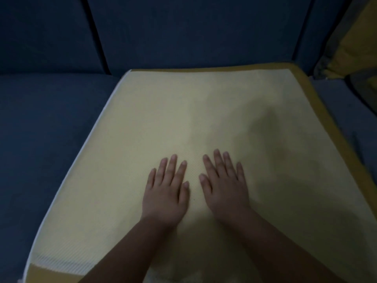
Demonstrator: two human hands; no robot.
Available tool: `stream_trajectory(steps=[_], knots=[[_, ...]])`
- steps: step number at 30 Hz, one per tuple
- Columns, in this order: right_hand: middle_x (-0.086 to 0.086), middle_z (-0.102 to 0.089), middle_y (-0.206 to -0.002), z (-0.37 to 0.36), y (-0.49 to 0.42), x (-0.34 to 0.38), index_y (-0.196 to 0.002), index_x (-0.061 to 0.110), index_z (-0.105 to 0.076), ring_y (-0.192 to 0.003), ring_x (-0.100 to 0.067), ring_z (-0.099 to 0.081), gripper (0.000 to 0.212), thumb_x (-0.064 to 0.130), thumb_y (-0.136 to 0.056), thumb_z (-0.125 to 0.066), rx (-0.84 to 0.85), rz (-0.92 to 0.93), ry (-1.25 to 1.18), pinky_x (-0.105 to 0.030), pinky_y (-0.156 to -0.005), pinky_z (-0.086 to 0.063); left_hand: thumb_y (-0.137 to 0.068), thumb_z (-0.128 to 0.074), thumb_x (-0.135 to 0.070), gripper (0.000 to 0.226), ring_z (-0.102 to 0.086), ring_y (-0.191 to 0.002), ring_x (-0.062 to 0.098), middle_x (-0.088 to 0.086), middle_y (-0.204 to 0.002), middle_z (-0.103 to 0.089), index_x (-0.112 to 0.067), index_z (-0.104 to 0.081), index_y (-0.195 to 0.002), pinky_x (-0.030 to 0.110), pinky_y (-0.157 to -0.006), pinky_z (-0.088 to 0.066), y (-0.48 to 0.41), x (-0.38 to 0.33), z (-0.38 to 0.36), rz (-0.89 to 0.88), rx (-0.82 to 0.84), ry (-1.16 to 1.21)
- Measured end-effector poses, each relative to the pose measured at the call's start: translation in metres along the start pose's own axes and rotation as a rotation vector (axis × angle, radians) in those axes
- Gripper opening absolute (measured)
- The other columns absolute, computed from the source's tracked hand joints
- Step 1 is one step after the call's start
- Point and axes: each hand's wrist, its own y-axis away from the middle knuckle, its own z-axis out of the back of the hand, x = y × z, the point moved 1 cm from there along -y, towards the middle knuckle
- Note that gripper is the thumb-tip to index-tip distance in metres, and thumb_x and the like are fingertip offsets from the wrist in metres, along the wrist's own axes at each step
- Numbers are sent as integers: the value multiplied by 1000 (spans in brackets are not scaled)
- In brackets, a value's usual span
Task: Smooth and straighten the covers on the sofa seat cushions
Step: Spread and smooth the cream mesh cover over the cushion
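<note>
Both palms, left hand [166, 198] and right hand [225, 188], lie flat, fingers spread, near the front edge of the cover [183, 111] on the sofa's [51, 139] middle seat. Looks thin, light and soft; I'd sweep outward, then tug its edges.

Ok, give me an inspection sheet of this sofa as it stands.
Surface: blue seat cushion to the left, smooth.
Job's things: pale yellow cover lies flat on a darker yellow cushion, which shows along the right and far edges; no clear wrinkles, though the light is dim.
Clutter: yellow and grey pillow at the far right.
Grippers: left hand and right hand rest flat on the cover, side by side, fingers spread.
Cables: nothing seen.
Surroundings: blue back cushions behind.
</note>
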Motion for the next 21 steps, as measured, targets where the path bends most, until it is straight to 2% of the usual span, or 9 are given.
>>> stream_trajectory(steps=[4,6,10,13,16,17,19,21], knots=[[-5,-22,-159,22,4,-21,-150,23,-32,-148,-24,-13,61,46,-95,-21,-104,-10,-39,-50,-115,-7,-87,8,-55,66,29,-142,9,-12,-157,23,-38,11,-151,37,-119,10,-4,-21,14,-10,-31,65],[-6,-19,-159,44,3,-38,-151,23,-29,-148,-23,-11,60,43,-95,-22,-191,-20,-47,-50,-115,-7,-90,3,-51,63,26,-143,10,-10,-158,21,-36,8,-152,38,-120,8,-13,-46,23,-56,-106,79],[-4,-4,-162,73,1,-82,-154,25,-13,-149,-21,2,59,41,-98,-20,-258,-65,-47,-49,-118,-3,-95,-6,-44,59,23,-145,12,-8,-159,18,-33,5,-153,35,-118,12,-32,-110,28,-160,-217,150],[-4,3,-162,62,15,-120,-154,28,-4,-148,-21,8,62,47,-96,-7,-76,-131,14,-50,-118,-2,-93,-1,-47,61,22,-145,14,-9,-158,19,-33,6,-152,34,-117,15,-32,-139,1,-203,-99,133],[2,16,-160,44,31,-146,-152,35,10,-146,-18,19,72,56,-83,13,154,-184,24,-47,-118,6,-93,-9,-50,63,2,-149,20,-3,-161,1,-31,-11,-153,39,-117,4,-26,-138,-30,-207,19,8],[2,18,-160,42,32,-149,-151,36,12,-145,-18,21,73,57,-81,15,161,-179,14,-45,-118,9,-93,-10,-50,63,4,-149,20,-3,-161,1,-32,-10,-153,40,-116,3,-25,-136,-33,-196,35,-16],[3,20,-159,46,31,-149,-150,37,15,-145,-17,23,73,57,-80,16,165,-159,0,-45,-117,12,-90,1,-52,64,22,-145,14,-7,-159,17,-36,6,-152,39,-118,7,-25,-134,-33,-191,78,-30],[4,21,-158,50,31,-152,-148,38,18,-144,-16,25,71,56,-79,17,167,-142,1,-45,-115,15,-88,8,-53,64,32,-141,10,-10,-156,28,-38,16,-149,39,-119,8,-24,-139,-26,-188,87,-11]])
